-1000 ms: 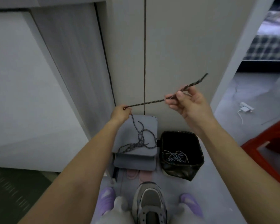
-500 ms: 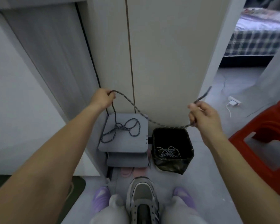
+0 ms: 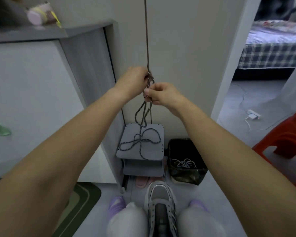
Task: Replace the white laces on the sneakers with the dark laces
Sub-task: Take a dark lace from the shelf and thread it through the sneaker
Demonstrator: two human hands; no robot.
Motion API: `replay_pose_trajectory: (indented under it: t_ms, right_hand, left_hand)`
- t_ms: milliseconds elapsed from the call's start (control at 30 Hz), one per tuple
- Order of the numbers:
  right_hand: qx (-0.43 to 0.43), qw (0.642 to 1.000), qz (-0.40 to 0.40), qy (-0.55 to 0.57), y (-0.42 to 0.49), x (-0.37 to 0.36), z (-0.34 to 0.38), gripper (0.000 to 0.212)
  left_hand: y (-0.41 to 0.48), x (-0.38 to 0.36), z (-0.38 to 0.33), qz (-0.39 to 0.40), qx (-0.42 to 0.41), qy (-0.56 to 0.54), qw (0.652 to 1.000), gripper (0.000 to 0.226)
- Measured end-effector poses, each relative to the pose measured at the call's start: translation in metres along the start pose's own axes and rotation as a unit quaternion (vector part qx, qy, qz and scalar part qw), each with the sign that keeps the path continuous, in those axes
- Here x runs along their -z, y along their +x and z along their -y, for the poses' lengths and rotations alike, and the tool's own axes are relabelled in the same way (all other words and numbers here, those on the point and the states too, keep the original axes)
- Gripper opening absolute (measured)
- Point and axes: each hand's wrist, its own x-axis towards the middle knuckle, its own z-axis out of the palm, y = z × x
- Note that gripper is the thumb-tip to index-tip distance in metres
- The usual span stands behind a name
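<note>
The hands have come together. Half a second ago they were spread wide with a slack run of dark lace sagging between them, and a second ago that run was pulled straight. Now the left hand and the right hand meet in the middle of the frame, the left just above the right and the two almost touching.

Both hold the lace. The left has its fingers curled round the gathered strands, and the right pinches them between thumb and forefinger just below. The dark lace drops from the right hand in long loops, and the rest lies in loose coils on the grey shelf straight below. It cannot be told whether those coils are the tail of the same lace or a second one.

This looks like doubling the lace over, probably to find its middle or match its ends before threading. The tips are hidden in the fists, so that is only a reading.

The old white laces sit in the black bin, lower right of centre and just beside the shelf. The sneaker waits at the bottom of the frame between the knees, and its eyelets look bare. So stripping is done on this shoe and lacing has not begun. The hanging loops could snag on the coils as the hands lift.
</note>
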Motion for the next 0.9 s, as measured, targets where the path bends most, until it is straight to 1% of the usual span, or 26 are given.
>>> replay_pose_trajectory:
  t_ms: [67,133,233,300,367,433,467,500,567,600,667,700,733,767,800,867,900]
  right_hand:
    - [0.015,0.999,-0.045,0.001,-0.006,0.005,0.004,0.017]
    - [0.031,0.992,-0.118,-0.012,-0.014,0.017,0.002,0.02]
    - [0.033,0.975,-0.208,-0.068,-0.032,0.045,-0.011,0.027]
    - [0.023,0.965,-0.249,-0.082,-0.046,0.063,-0.027,0.029]
    - [0.001,0.957,-0.272,-0.099,-0.059,0.076,-0.045,0.027]
    - [-0.032,0.951,-0.254,-0.175,-0.074,0.086,-0.065,0.026]
    - [-0.046,0.95,-0.225,-0.214,-0.082,0.09,-0.076,0.027]
    - [-0.059,0.951,-0.186,-0.239,-0.092,0.093,-0.086,0.026]
    - [-0.08,0.955,-0.102,-0.265,-0.11,0.096,-0.103,0.024]
    - [-0.081,0.953,-0.073,-0.283,-0.117,0.098,-0.111,0.027]
    - [-0.074,0.946,-0.058,-0.309,-0.126,0.098,-0.122,0.031]
    - [-0.086,0.952,-0.061,-0.288,-0.13,0.096,-0.124,0.028]
    - [-0.105,0.964,-0.068,-0.233,-0.132,0.091,-0.126,0.022]
    - [-0.124,0.975,-0.07,-0.173,-0.134,0.084,-0.127,0.016]
    - [-0.134,0.98,-0.073,-0.132,-0.135,0.076,-0.126,0.016]
    - [-0.121,0.981,-0.079,-0.133,-0.138,0.057,-0.122,0.023]
    - [-0.109,0.981,-0.075,-0.141,-0.14,0.046,-0.116,0.025]
  left_hand:
    - [-0.008,0.002,0.004,-0.002,-0.013,-0.001,1.0,0.02]
    - [-0.022,-0.001,0.014,0.022,-0.003,0.001,1.0,0.023]
    - [-0.056,-0.02,0.029,0.056,0.046,0.002,0.997,0.024]
    - [-0.089,-0.041,0.039,0.058,0.069,0.026,0.996,0.025]
    - [-0.125,-0.06,0.048,0.087,0.109,0.025,0.99,0.03]
    - [-0.16,-0.076,0.055,0.155,0.171,0.003,0.973,0.037]
    - [-0.177,-0.081,0.057,0.184,0.204,-0.014,0.961,0.04]
    - [-0.192,-0.085,0.059,0.196,0.237,-0.032,0.951,0.044]
    - [-0.218,-0.087,0.061,0.18,0.305,-0.072,0.932,0.048]
    - [-0.225,-0.085,0.06,0.168,0.335,-0.101,0.922,0.048]
    - [-0.23,-0.079,0.052,0.159,0.385,-0.183,0.89,0.04]
    - [-0.228,-0.074,0.045,0.157,0.41,-0.232,0.868,0.033]
    - [-0.224,-0.069,0.035,0.157,0.432,-0.285,0.841,0.026]
    - [-0.22,-0.062,0.025,0.16,0.449,-0.346,0.808,0.019]
    - [-0.217,-0.056,0.014,0.164,0.456,-0.414,0.771,0.015]
    - [-0.212,-0.044,-0.006,0.169,0.454,-0.528,0.697,0.024]
    - [-0.209,-0.038,-0.017,0.172,0.447,-0.567,0.67,0.027]
